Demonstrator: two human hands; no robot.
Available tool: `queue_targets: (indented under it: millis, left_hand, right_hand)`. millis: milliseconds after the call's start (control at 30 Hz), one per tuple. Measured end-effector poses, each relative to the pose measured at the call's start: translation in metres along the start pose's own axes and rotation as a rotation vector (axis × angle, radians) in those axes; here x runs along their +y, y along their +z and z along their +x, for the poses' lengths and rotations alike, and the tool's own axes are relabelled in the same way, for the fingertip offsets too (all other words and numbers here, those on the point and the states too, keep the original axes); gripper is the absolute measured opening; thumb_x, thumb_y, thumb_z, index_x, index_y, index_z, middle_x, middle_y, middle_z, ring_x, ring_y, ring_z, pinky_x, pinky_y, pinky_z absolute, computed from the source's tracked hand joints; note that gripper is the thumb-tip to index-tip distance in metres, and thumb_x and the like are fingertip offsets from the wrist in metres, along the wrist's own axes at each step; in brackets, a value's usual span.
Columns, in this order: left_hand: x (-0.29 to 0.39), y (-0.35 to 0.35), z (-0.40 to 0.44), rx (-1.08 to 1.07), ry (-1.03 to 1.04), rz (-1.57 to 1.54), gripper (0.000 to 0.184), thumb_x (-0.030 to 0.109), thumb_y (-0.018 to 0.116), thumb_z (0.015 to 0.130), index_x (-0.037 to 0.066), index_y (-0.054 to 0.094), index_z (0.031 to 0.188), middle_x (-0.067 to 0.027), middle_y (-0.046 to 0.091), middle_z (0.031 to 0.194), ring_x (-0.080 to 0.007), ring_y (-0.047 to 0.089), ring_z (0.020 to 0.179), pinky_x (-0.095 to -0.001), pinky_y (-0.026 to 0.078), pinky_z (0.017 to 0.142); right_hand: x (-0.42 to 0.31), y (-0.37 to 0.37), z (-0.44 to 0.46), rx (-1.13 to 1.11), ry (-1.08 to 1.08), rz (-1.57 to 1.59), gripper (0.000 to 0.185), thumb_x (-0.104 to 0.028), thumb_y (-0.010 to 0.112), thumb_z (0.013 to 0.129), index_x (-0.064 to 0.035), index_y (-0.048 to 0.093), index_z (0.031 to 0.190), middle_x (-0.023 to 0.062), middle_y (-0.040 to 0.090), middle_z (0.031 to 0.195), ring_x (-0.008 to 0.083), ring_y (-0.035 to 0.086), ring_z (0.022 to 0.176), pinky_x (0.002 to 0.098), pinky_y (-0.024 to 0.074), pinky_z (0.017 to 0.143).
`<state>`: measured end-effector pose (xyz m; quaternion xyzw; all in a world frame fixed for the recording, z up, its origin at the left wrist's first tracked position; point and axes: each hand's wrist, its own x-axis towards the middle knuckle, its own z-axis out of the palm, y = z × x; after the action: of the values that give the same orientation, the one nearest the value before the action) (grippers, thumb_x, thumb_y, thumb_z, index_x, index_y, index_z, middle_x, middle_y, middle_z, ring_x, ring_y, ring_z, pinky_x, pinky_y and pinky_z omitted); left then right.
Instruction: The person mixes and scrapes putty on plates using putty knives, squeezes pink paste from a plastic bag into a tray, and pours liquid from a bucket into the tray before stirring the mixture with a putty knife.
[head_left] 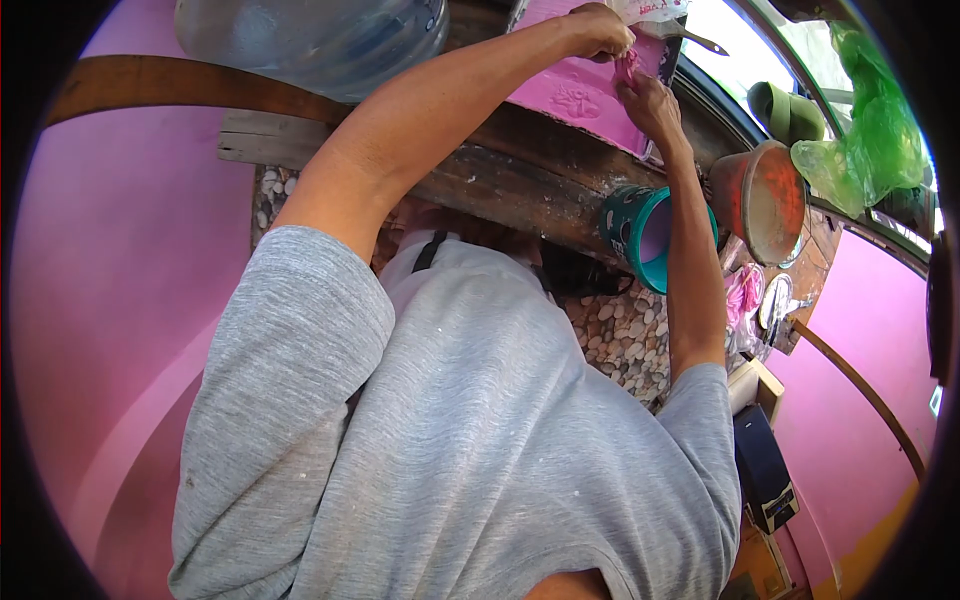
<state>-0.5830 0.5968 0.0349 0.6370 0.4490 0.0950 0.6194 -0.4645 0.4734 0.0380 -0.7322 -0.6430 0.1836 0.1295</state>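
My left hand [600,32] and my right hand [650,105] are close together at the top of the head view, both closed on a small pink bundle [626,68]. Whether it is cloth or plastic is too small to tell. Under my hands lies a flat pink-coated surface [545,97] with a raised floral shape [577,101] on it. A brush [698,40] rests beyond my hands, beside a clear plastic bag [645,10]. Below my right forearm a teal bucket [653,272] holds a pale purple liquid.
Right of the bucket stand an orange-stained pot [765,200] and a green container [785,112], near a green plastic bag [880,130]. A large clear bottle [310,45] sits at the upper left. Pink bundles [743,295] lie at the right on a wooden surface [822,245].
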Motion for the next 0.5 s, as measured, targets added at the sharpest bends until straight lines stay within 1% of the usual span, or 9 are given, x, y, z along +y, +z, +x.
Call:
queue_targets:
  millis: [33,167,233,267,333,367,433,467,500]
  left_hand:
    - [0.000,0.001,0.000,0.008,0.011,-0.059,0.020,0.013,0.060,0.078,0.007,0.062,0.059,-0.0029,0.053,0.049,-0.0136,0.044,0.036,-0.0295,0.029,0.032]
    - [-0.006,-0.002,0.001,-0.098,0.105,-0.043,0.019,0.015,0.060,0.078,0.007,0.063,0.061,-0.0031,0.054,0.051,-0.0139,0.047,0.038,-0.0300,0.031,0.034]
    - [0.002,-0.002,-0.004,-0.047,0.075,0.225,0.018,0.015,0.062,0.077,0.009,0.062,0.061,-0.0033,0.054,0.051,-0.0136,0.045,0.037,-0.0308,0.030,0.034]
    - [-0.009,-0.001,0.005,-0.045,0.077,0.223,0.018,0.015,0.062,0.077,0.009,0.062,0.061,-0.0033,0.054,0.051,-0.0136,0.045,0.037,-0.0308,0.030,0.034]
    - [-0.051,0.008,0.046,-0.218,0.235,-0.041,0.018,0.016,0.062,0.077,0.010,0.062,0.060,-0.0027,0.052,0.049,-0.0137,0.045,0.038,-0.0318,0.029,0.034]
    - [-0.047,0.006,0.040,-0.217,0.237,-0.042,0.018,0.016,0.062,0.077,0.010,0.062,0.060,-0.0027,0.052,0.049,-0.0137,0.045,0.038,-0.0318,0.029,0.034]
    - [-0.041,0.001,0.030,-0.138,0.523,0.549,0.019,0.016,0.063,0.076,0.011,0.060,0.058,-0.0024,0.049,0.047,-0.0141,0.045,0.038,-0.0323,0.028,0.034]
    - [-0.042,0.008,0.043,-0.137,0.524,0.548,0.019,0.016,0.063,0.076,0.011,0.060,0.058,-0.0024,0.049,0.047,-0.0141,0.045,0.038,-0.0323,0.028,0.034]
    - [-0.056,0.024,0.082,-0.040,0.353,0.365,0.007,0.012,0.068,0.070,0.012,0.064,0.065,-0.0025,0.057,0.056,-0.0111,0.052,0.046,-0.0297,0.039,0.042]
  right_hand:
    - [-0.005,-0.007,0.000,-0.075,0.064,-0.113,0.027,-0.033,0.053,0.085,-0.0086,0.064,0.090,0.0192,0.064,0.080,0.0361,0.062,0.083,0.0436,0.0462,0.073]
    - [-0.005,-0.014,-0.001,-0.201,0.053,-0.102,0.026,-0.029,0.049,0.085,-0.0082,0.064,0.090,0.0172,0.064,0.078,0.0335,0.063,0.077,0.0422,0.0470,0.071]
    - [-0.001,-0.010,-0.001,-0.244,-0.006,0.203,0.022,-0.021,0.049,0.084,-0.0058,0.063,0.090,0.0157,0.064,0.077,0.0278,0.063,0.069,0.0394,0.0478,0.068]
    - [0.001,-0.008,-0.001,-0.243,-0.009,0.200,0.022,-0.021,0.049,0.084,-0.0058,0.063,0.090,0.0157,0.064,0.077,0.0278,0.063,0.069,0.0394,0.0478,0.068]
    - [-0.004,-0.005,-0.003,-0.217,0.066,0.268,0.018,-0.012,0.049,0.082,-0.0027,0.062,0.091,0.0143,0.064,0.075,0.0228,0.062,0.064,0.0367,0.0483,0.066]
    - [-0.004,-0.003,-0.003,-0.216,0.066,0.265,0.018,-0.012,0.049,0.082,-0.0027,0.062,0.091,0.0143,0.064,0.075,0.0228,0.062,0.064,0.0367,0.0483,0.066]
    - [-0.003,0.000,-0.004,-0.199,0.059,0.307,0.016,-0.007,0.050,0.081,-0.0002,0.061,0.091,0.0157,0.064,0.078,0.0218,0.063,0.069,0.0356,0.0486,0.069]
    - [-0.003,0.001,-0.004,-0.199,0.059,0.306,0.016,-0.007,0.050,0.081,-0.0002,0.061,0.091,0.0157,0.064,0.078,0.0218,0.063,0.069,0.0356,0.0486,0.069]
    - [-0.003,0.003,-0.004,-0.194,0.028,0.345,0.016,-0.006,0.050,0.080,-0.0004,0.061,0.091,0.0160,0.064,0.079,0.0222,0.063,0.072,0.0359,0.0484,0.070]
